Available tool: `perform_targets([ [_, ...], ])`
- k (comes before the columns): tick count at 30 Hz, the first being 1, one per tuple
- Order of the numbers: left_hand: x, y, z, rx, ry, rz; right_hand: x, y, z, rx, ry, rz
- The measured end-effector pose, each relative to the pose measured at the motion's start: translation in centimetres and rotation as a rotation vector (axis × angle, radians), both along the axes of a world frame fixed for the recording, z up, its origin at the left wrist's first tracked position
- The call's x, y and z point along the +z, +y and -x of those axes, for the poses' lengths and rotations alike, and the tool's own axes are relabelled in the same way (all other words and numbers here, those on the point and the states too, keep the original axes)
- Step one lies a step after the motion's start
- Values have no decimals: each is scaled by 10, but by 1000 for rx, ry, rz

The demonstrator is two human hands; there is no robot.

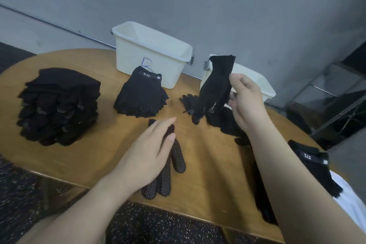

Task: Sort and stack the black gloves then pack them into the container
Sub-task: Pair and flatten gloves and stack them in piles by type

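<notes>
Wooden counter (208, 156), sorting step: right hand (247, 103) grip pinching a lifted black glove (214, 89), left hand (150, 156) flat on dotted glove (168, 172); next, probably match to stack (140, 95) near container (150, 53).

Black gloves everywhere on the tan wooden table (208, 156). The flat glove (168, 172) shows rows of tiny white dots; same speckle on the big black pile (59, 105). The smaller stack (140, 95) carries a white-lettered band. Cream tub (152, 53), blue scrawl on its front.
</notes>
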State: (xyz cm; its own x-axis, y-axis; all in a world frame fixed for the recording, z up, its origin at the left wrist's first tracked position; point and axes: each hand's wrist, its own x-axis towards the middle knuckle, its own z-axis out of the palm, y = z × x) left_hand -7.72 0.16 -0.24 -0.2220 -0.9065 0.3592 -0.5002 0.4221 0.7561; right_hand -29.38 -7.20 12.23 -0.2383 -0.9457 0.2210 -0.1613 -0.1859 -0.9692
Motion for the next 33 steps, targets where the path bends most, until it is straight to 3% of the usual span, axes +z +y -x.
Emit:
perform_targets([
  [6,20,5,-12,-103,786,-368,-14,72,-35,143,-150,-130],
  [9,28,15,-16,-274,960,-547,-24,94,-55,162,-147,-143],
  [16,25,27,-36,-225,891,-517,-45,113,-75,238,-198,-143],
  [25,8,12,-55,90,324,-381,-103,59,-67,280,231,-210],
  [28,12,10,-61,134,249,-369,-102,46,-61,255,323,-286],
  [33,19,13,-61,131,205,-414,-102,38,-51,209,276,-265],
])
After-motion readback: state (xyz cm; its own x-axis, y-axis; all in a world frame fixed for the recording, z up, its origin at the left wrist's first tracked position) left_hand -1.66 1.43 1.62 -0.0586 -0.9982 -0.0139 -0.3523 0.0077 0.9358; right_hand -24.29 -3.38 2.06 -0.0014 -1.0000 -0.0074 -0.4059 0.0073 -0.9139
